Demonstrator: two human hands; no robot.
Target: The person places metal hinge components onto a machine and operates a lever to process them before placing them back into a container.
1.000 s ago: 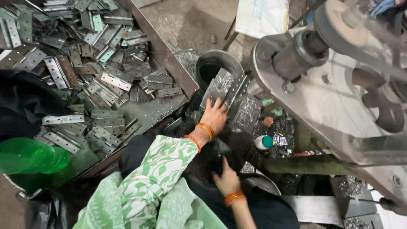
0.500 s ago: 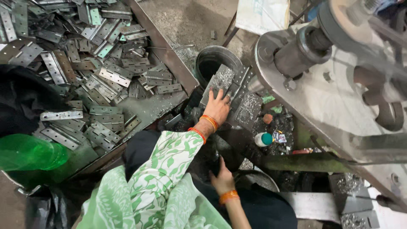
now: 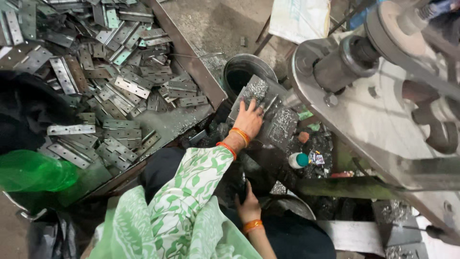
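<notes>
My left hand (image 3: 249, 120) reaches forward out of a green and white patterned sleeve. It lies flat, fingers apart, on a grey metal plate (image 3: 282, 125) strewn with bright metal shavings, at the foot of the machine. Orange bangles ring that wrist. My right hand (image 3: 249, 207), also with an orange bangle, sits lower, close to my body. It presses against a dark, greasy machine part (image 3: 258, 175). Its fingers are hidden in the dark, so its grip is unclear.
A big tray (image 3: 191, 62) at the left holds a heap of flat metal hinges (image 3: 124, 86). A dark round bucket (image 3: 242, 74) stands behind the plate. A large grey press with a flywheel (image 3: 383, 91) fills the right. A green plastic object (image 3: 33, 170) lies at lower left. A small teal-capped bottle (image 3: 300, 159) stands nearby.
My left hand has slid slightly further up the shaving-covered plate. My right hand has stayed low against the dark part. The view has shifted a little.
</notes>
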